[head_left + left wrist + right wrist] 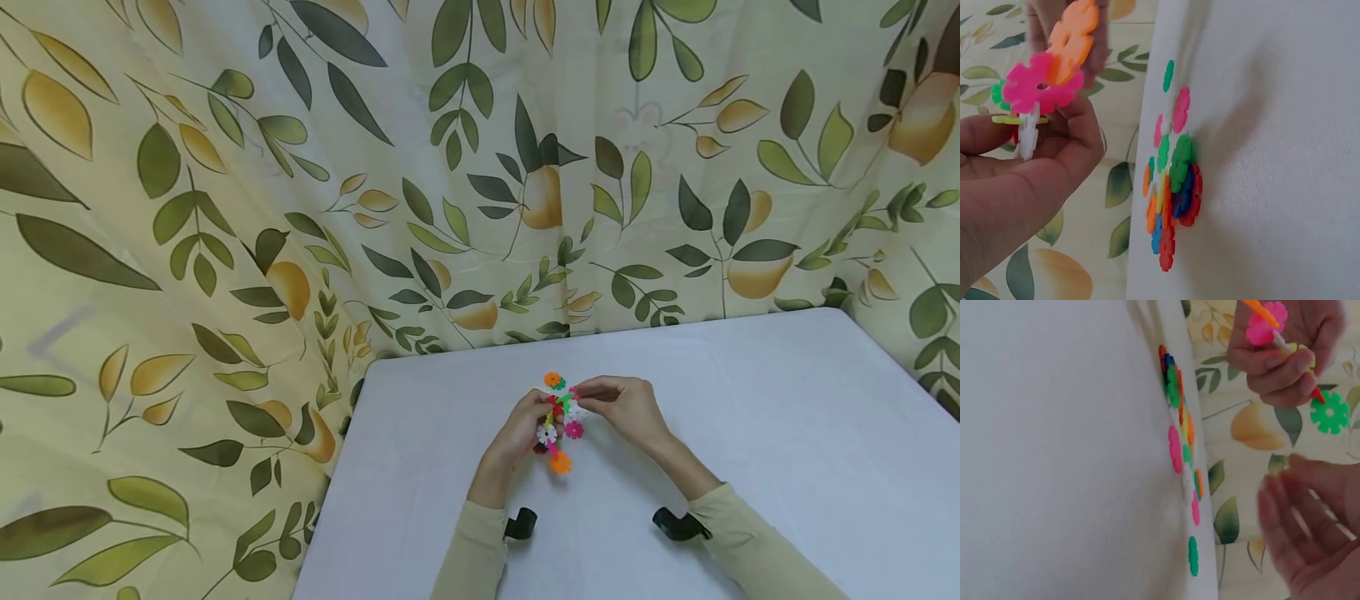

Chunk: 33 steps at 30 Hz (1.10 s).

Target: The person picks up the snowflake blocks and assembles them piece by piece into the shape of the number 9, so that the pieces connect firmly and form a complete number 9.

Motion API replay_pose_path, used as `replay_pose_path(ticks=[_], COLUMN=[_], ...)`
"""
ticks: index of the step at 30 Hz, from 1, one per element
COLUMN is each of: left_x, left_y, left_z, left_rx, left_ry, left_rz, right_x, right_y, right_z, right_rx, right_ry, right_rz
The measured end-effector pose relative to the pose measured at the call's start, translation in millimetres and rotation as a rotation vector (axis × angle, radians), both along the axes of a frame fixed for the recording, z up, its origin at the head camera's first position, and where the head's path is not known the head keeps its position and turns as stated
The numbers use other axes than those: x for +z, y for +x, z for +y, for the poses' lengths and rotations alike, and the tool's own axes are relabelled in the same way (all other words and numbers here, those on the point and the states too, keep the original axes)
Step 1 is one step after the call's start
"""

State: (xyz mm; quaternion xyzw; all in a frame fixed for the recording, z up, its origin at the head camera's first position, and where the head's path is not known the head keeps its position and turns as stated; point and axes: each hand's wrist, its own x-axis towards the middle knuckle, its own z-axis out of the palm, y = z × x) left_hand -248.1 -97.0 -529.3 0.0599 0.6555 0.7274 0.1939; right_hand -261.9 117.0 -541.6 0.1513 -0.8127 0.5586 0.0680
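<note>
My left hand pinches a chain of interlocked plastic flower discs. In the left wrist view an orange disc joins a pink disc, followed by a white disc and a yellow disc at the fingers. A green notched disc sits at the chain's other end beside a red disc. My right hand is close by on the right, fingers bent loosely. In the right wrist view its blurred fingertips are apart from the green disc, and nothing shows between them.
Several loose flower discs lie on the white table under and around my hands, among them a pink disc and a blue disc. A leaf-patterned curtain hangs behind and left of the table. Black wrist devices are on both forearms.
</note>
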Motion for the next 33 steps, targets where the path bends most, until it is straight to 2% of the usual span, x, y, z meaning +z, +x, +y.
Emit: replay_pose_path(ticks=[4, 8, 11, 16, 21, 24, 33], left_x=[1.0, 2.4, 2.7, 3.0, 2.6, 3.8, 3.5], left_y=[-0.5, -1.3, -2.5, -3.6, -3.6, -3.0, -2.9], left_z=[-0.7, -2.9, -6.4, -9.8, -10.5, -10.2, -9.0], left_rx=[0.04, 0.052, 0.026, -0.038, -0.068, -0.065, -0.065], left_ry=[-0.007, 0.01, 0.029, 0.031, 0.01, 0.007, -0.002], left_rz=[-0.015, -0.032, -0.033, -0.013, 0.014, 0.005, -0.002], right_x=[-8.4, -12.7, -15.3, -21.1, -22.1, -19.7, -7.4], right_y=[-7.5, -14.9, -19.4, -24.3, -24.6, -22.0, -8.7], right_z=[6.4, 11.7, 13.5, 16.6, 20.3, 22.4, 22.3], right_rx=[-0.097, -0.119, -0.109, -0.088, -0.088, -0.088, -0.057], right_ry=[0.205, 0.328, 0.422, 0.516, 0.53, 0.489, 0.179], right_rz=[-0.021, -0.125, -0.17, -0.141, -0.145, -0.16, -0.264])
